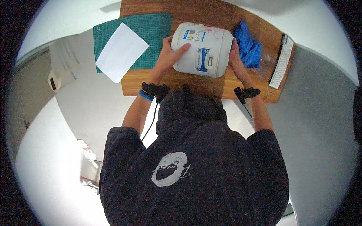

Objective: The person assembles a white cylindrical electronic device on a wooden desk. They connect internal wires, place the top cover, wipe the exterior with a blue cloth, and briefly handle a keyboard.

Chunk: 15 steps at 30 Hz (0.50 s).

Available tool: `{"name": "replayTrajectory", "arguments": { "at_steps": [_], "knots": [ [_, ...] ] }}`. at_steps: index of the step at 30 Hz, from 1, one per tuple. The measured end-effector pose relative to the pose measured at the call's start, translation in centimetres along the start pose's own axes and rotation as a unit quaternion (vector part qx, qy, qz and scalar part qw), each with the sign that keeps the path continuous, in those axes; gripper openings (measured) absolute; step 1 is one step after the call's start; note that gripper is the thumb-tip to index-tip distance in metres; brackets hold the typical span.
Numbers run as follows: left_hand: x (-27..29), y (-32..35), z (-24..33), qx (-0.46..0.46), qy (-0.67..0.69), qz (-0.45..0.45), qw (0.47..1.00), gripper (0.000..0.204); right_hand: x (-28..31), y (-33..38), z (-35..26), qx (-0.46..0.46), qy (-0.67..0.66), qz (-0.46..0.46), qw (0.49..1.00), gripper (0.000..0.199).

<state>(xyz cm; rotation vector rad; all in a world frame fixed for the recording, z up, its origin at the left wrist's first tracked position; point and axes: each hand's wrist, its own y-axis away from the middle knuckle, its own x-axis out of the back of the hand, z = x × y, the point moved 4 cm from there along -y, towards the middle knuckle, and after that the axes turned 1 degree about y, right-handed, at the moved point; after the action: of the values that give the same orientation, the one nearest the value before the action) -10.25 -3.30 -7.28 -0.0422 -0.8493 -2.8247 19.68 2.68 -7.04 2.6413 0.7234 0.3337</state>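
A white, rounded appliance that looks like a small rice cooker [192, 48] is held between my two hands over the wooden table. Its blue-and-white control panel [205, 59] and a stuck-on label [194, 35] face up, so it seems to lie on its side. Reddish marks show near its far edge. My left hand [170, 55] grips the left end, with the thumb across the body. At the right end, my right hand [234, 56] presses against the side; its fingers are partly hidden behind the cooker.
Left of the cooker, a white sheet of paper [122, 52] lies on a green cutting mat [160, 28]. Crumpled blue plastic [249, 45] and clear film [267, 64] sit to the right. A white keyboard [282, 62] runs along the right edge of the wooden table [151, 81].
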Motion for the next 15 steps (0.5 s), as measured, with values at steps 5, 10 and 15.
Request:
{"name": "replayTrajectory", "arguments": {
  "at_steps": [5,10,15],
  "knots": [
    [-0.6,0.2,0.2,-0.021,0.043,-0.011,0.999,0.092,-1.7,0.5,-0.8,0.143,0.033,0.023,0.989,0.103],
    [-0.9,0.2,1.3,-0.029,0.017,0.008,0.999,0.079,-1.4,0.8,-0.9,0.148,0.123,0.04,0.981,0.101],
    [-0.5,-0.3,1.7,-0.025,-0.024,0.011,0.999,0.068,-1.1,1.6,-2.0,0.145,0.037,0.061,0.987,0.095]
  ]
}}
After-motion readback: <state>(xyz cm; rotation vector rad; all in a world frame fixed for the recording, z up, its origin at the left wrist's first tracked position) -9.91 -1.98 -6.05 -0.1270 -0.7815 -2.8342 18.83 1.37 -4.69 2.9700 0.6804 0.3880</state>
